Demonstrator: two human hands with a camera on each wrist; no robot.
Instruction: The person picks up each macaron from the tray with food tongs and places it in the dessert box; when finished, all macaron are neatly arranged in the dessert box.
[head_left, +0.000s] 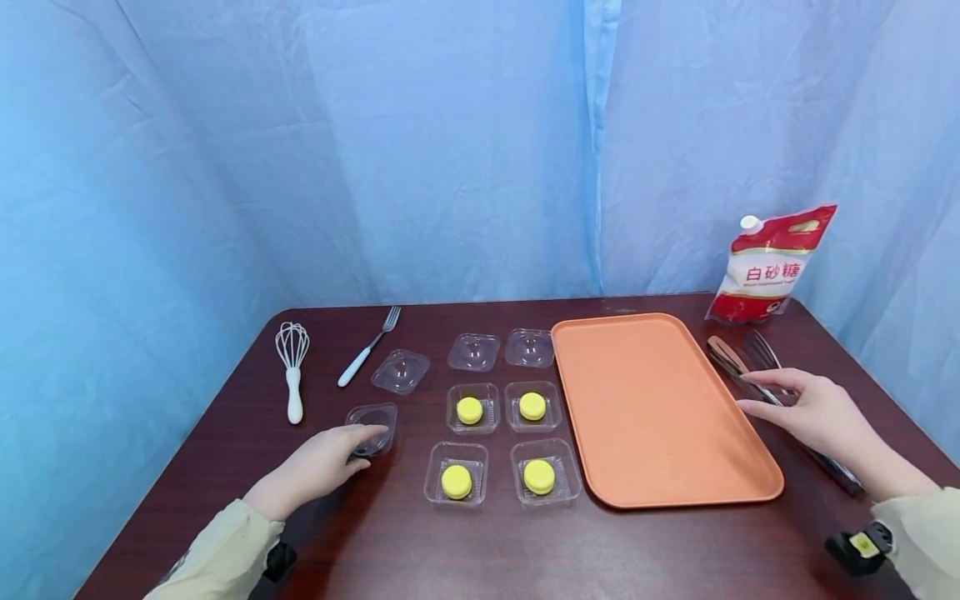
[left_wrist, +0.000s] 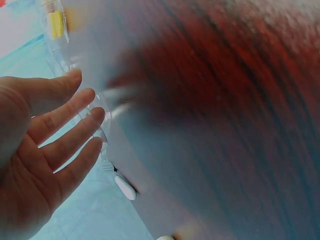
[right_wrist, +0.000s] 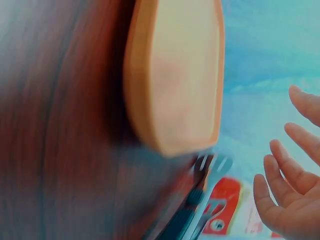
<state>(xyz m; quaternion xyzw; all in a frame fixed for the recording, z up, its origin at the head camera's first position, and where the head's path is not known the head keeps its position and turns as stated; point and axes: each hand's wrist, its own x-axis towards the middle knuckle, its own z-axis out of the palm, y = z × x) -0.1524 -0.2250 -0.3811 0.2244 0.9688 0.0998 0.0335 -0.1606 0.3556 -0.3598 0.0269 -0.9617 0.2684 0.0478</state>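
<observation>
My left hand (head_left: 322, 462) is at a clear plastic box (head_left: 386, 417) on the left of the table, its fingers over the near side. In the left wrist view the fingers (left_wrist: 72, 142) are loosely extended and the thumb is apart from them, with clear plastic right at the fingertips. My right hand (head_left: 821, 417) hovers with relaxed, parted fingers beside the orange tray (head_left: 660, 408), over several long utensils. One of these has a brown end (head_left: 726, 352); another is a dark-handled utensil (right_wrist: 177, 220). Nothing shows between the right fingers (right_wrist: 282, 170).
Several clear boxes, each with a yellow macaron (head_left: 539, 477), stand mid-table. Behind them lie clear lids (head_left: 474, 352). A white whisk (head_left: 294, 371) and a fork (head_left: 367, 350) lie left. A red-and-white sugar pouch (head_left: 765, 271) stands back right, before the blue curtain (head_left: 450, 150).
</observation>
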